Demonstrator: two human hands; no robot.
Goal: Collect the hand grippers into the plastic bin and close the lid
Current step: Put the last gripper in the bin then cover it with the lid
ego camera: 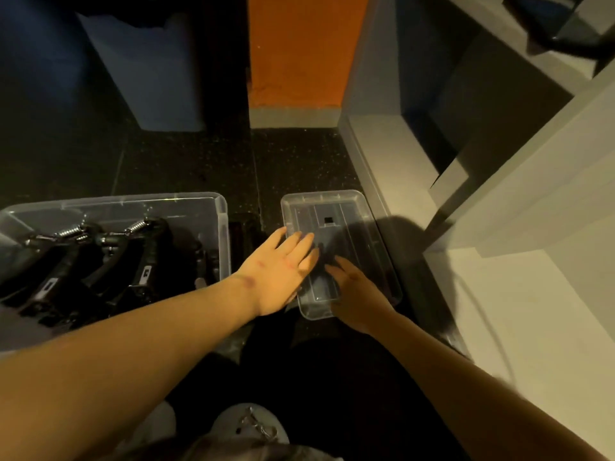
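On the dark speckled floor (186,168), at the left, a clear rectangular plastic bin (219,207) with rounded corners stood uncovered, holding several black hand grippers (109,257) with coiled metal springs, piled side by side. Next, the left hand (283,271) lay flat on the left rim of a clear, ribbed rectangular plastic lid (359,221), fingers straight and slightly apart. That lid rested on the floor just right of the bin. The right hand (357,294) touched its near end, fingers stretched and close together. Smooth grey box shelving (532,227) stood at the far right.
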